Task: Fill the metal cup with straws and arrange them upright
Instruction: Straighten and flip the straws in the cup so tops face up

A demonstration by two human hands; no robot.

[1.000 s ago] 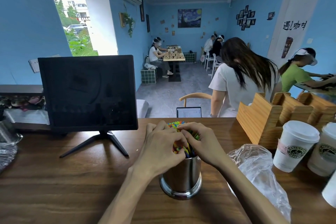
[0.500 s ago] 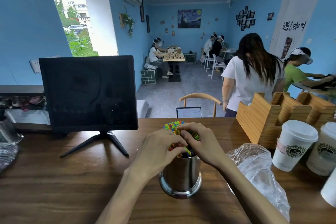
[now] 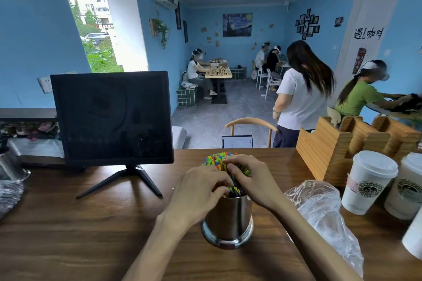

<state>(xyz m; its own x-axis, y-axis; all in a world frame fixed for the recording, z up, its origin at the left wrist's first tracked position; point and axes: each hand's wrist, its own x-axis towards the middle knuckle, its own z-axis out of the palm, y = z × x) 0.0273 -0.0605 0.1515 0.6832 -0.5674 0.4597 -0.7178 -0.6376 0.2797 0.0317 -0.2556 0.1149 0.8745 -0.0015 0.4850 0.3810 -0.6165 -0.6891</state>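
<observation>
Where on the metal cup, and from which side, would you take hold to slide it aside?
Probably the bare cylindrical wall of the metal cup, gripped from its near side. The straws and both hands, left hand and right hand, crowd the rim; the flared base offers little purchase.

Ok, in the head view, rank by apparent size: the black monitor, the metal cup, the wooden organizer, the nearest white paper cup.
1. black monitor
2. wooden organizer
3. metal cup and white paper cup: these look alike, and the metal cup sits nearer the camera and is partly hidden by hands, so no ranking.
</observation>
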